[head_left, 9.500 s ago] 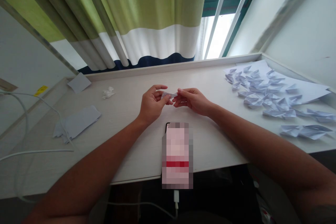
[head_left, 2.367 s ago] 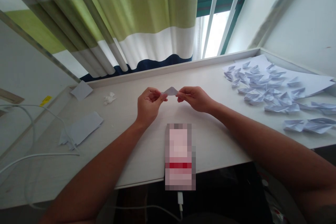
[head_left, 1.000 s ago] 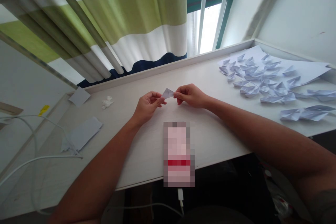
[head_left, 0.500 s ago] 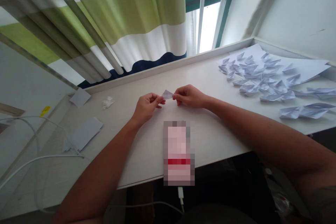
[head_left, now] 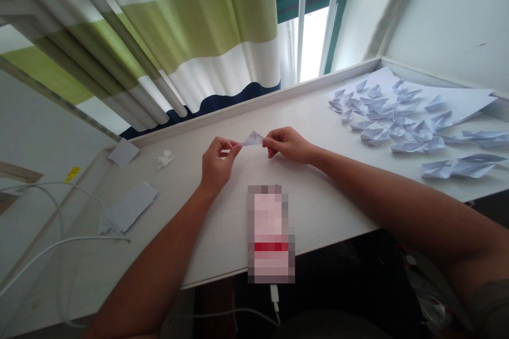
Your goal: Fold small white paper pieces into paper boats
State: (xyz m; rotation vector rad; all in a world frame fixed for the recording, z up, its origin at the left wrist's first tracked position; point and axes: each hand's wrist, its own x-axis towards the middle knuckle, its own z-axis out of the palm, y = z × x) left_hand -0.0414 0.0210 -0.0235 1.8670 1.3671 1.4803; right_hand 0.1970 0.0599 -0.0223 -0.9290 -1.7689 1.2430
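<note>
A small folded paper boat, white with a pointed peak in its middle, is held just above the table between my two hands. My left hand pinches its left tip between thumb and fingers. On the opposite side, my right hand grips the right tip with thumb and forefinger. Below the hands lies a phone-shaped object, blurred out by large pixels, with a white cable plug at its lower end.
Many folded paper boats cover the table's right side, some on larger white sheets. At left lie a stack of cut paper, a single square of paper and a crumpled white scrap. White cables loop over the left edge.
My left hand has shifted slightly left and turned, its pinch now at the boat's outer tip. More of the paper shows between the hands. My right hand keeps its grip.
</note>
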